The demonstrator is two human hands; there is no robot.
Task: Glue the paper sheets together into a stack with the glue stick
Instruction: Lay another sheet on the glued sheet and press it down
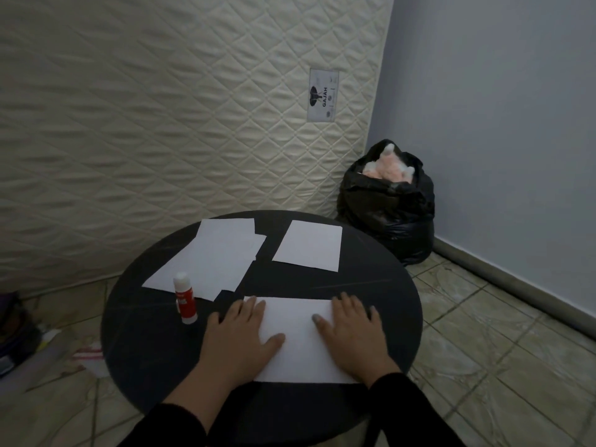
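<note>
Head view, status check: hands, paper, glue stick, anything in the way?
Left hand and right hand flat, pressing near sheet. Glue stick upright, capped, left of it. Loose sheets and single sheet behind. Nothing obstructing.

The mattress [161, 124] label [323, 95] reads "GAJAH".

Several paper sheets [308, 245], one glue stick [184, 298]

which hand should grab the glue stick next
Probably the left hand. The glue stick stands upright just off its outer side, while the right hand lies flat on the far half of the near sheet, which it can keep pinned.
</note>
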